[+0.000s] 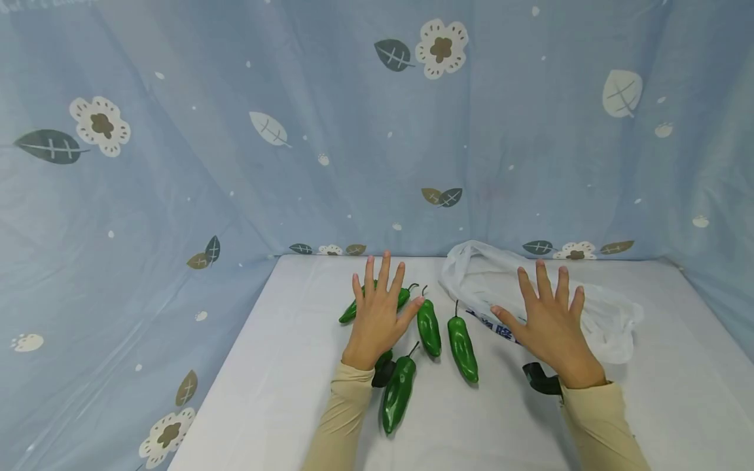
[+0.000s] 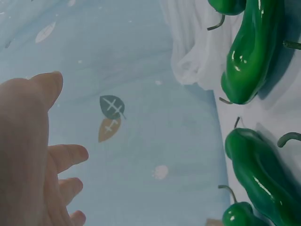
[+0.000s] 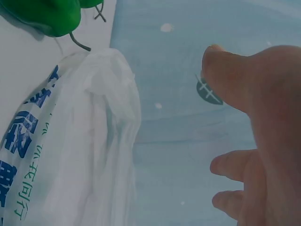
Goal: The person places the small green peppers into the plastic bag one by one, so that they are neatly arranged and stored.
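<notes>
My left hand (image 1: pixel 377 318) is held over the left part of the table with its fingers spread, holding nothing. Below and around it lie several glossy green peppers with thin dark stems; one pepper (image 1: pixel 398 394) sits near the wrist, and others are partly hidden behind the hand. Two more peppers, one (image 1: pixel 429 328) beside the thumb and one (image 1: pixel 463 349) further right, lie between the hands. My right hand (image 1: pixel 552 327), also spread and holding nothing, overlaps a crumpled white plastic bag (image 1: pixel 483 275) in the head view. Blue and green print shows on the bag (image 3: pixel 75 155) in the right wrist view.
The peppers and bag lie on a white-covered table (image 1: pixel 265 379). A blue curtain (image 1: pixel 330 118) with flower and leaf prints hangs behind it and along the sides. A black strap-like piece (image 1: pixel 540 379) shows at the right wrist, another dark piece (image 1: pixel 384 374) at the left.
</notes>
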`<state>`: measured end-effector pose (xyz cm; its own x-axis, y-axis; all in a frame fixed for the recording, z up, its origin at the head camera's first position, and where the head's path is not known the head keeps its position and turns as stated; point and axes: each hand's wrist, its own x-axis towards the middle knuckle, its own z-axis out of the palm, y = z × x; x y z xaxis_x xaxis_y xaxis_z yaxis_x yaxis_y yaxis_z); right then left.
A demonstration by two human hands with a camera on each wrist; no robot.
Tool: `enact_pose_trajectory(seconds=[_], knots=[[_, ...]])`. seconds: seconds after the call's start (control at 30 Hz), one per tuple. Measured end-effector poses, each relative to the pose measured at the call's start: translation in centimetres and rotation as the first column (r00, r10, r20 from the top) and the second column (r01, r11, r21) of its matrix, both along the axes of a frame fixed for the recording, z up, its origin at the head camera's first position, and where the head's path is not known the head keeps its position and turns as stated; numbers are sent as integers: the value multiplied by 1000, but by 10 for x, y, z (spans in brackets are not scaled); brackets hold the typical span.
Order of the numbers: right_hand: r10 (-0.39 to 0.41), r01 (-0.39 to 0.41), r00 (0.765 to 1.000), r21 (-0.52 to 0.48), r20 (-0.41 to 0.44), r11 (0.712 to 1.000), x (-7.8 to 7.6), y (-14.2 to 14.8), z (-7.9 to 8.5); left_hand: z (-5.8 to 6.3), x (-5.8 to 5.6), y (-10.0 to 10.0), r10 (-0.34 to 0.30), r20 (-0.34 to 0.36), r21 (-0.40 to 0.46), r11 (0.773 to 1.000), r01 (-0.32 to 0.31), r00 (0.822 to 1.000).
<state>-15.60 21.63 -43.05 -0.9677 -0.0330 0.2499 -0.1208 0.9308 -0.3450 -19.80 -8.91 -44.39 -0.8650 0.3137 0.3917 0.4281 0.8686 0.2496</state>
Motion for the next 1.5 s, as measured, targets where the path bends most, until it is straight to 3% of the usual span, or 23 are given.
enact_pose_trajectory(seconds=[0.2, 0.4, 0.63, 0.97, 1.07, 1.27, 1.5], knots=[[-4, 4, 1000, -22, -4, 1000, 2, 4, 4, 1, -2, -3, -2, 15, 45, 999, 1, 1000], [-46, 33, 994, -123, -97, 992, 4, 16, 16, 11, -5, -20, -15, 29, 175, 985, 10, 999], [-159, 95, 969, -310, -187, 946, 9, 35, 21, 18, -8, -43, 9, 9, 351, 936, -11, 1000], [-345, 217, 912, -455, -219, 863, 10, 50, 14, 11, -16, -67, 78, 129, 485, 864, -132, 989], [-390, 244, 896, -498, -212, 832, 11, 53, 13, 7, -18, -72, 90, 151, 517, 842, -156, 984], [-461, 325, 877, -540, -135, 777, 11, 64, 10, -2, -24, -77, 137, 205, 529, 817, -228, 969], [-500, 429, 866, -525, 6, 735, 14, 80, -1, -15, -27, -79, 185, 342, 525, 776, -350, 921]])
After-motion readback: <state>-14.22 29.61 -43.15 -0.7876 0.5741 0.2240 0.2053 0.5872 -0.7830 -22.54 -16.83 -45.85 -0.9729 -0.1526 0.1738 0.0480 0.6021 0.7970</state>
